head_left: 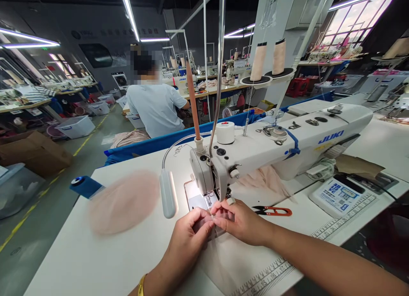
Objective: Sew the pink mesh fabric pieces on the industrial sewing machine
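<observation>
My left hand and my right hand meet just in front of the needle of a white JUKI sewing machine. Both pinch a small piece of thin, pale pink sheer fabric that lies on the white table. The fingertips of the two hands almost touch over the fabric, right below the presser foot. A gold bangle sits on my left wrist. More pink fabric is bunched under the machine's arm.
A round pale pink fabric piece lies left of the machine, next to a grey lamp head. A control panel sits at the right, orange scissors near my right hand. Two thread cones stand behind. A person in a light shirt sits ahead.
</observation>
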Motion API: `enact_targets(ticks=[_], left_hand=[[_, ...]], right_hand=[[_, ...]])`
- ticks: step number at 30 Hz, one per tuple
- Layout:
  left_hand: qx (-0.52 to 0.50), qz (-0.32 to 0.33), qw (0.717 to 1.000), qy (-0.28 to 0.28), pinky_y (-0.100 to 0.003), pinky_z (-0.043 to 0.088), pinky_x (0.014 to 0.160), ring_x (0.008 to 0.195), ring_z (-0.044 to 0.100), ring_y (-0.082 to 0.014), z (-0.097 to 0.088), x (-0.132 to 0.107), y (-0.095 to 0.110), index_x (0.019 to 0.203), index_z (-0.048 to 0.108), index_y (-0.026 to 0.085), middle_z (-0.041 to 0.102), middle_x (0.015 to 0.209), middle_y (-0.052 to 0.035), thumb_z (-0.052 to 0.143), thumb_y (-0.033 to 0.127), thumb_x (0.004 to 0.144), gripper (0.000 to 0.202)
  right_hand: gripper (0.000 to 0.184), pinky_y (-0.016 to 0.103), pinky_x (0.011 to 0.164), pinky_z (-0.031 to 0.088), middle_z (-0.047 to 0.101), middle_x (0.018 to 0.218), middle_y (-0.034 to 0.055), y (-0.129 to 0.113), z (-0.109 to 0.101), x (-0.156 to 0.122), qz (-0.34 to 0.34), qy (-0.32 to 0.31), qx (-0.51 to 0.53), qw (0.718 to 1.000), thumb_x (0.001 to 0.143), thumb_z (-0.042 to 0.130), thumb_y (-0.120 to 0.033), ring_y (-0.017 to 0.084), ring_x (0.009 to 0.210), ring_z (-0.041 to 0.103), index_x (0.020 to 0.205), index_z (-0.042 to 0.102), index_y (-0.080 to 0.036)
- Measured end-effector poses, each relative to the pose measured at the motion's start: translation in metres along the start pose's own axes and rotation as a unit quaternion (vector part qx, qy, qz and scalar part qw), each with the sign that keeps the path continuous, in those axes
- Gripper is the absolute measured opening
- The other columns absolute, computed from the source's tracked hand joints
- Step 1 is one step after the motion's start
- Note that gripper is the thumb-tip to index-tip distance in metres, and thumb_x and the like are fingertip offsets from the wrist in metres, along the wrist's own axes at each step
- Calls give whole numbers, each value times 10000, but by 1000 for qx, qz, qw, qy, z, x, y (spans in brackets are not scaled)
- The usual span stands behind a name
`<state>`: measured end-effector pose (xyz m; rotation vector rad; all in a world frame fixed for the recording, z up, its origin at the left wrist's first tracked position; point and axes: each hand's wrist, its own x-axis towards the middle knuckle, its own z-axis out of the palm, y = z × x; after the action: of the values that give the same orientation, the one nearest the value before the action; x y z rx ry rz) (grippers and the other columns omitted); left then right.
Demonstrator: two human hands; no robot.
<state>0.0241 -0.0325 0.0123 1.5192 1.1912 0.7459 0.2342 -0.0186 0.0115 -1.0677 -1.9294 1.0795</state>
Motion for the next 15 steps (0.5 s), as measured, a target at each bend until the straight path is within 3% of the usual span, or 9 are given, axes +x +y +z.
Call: enact_targets(ticks=[5, 10, 15], left_hand=[[12, 12, 1000, 11, -232, 437, 543, 603, 516, -137, 1, 0, -1, 854, 636, 199, 634, 754, -4, 648, 530, 944, 343], [7, 35, 999, 16, -234, 445, 519, 591, 534, -122, 4, 0, -1, 867, 640, 199, 700, 952, -53, 630, 508, 953, 321], [-35, 24, 999, 23, -225, 422, 517, 581, 503, -116, 6, -1, 2, 852, 597, 202, 643, 807, -11, 681, 493, 913, 309]], right_hand=[[141, 318, 789, 500, 687, 891, 23, 1, 2, -1, -28, 16, -32, 999, 980, 565, -303, 210, 893, 626, 899, 642, -216], [157, 342, 837, 505, 696, 919, 35, 4, 3, -3, -36, 32, -30, 998, 986, 568, -318, 218, 911, 634, 900, 656, -219], [154, 346, 851, 502, 703, 932, 33, 4, 3, -6, -33, 28, -25, 999, 988, 585, -327, 218, 914, 643, 915, 671, -222]])
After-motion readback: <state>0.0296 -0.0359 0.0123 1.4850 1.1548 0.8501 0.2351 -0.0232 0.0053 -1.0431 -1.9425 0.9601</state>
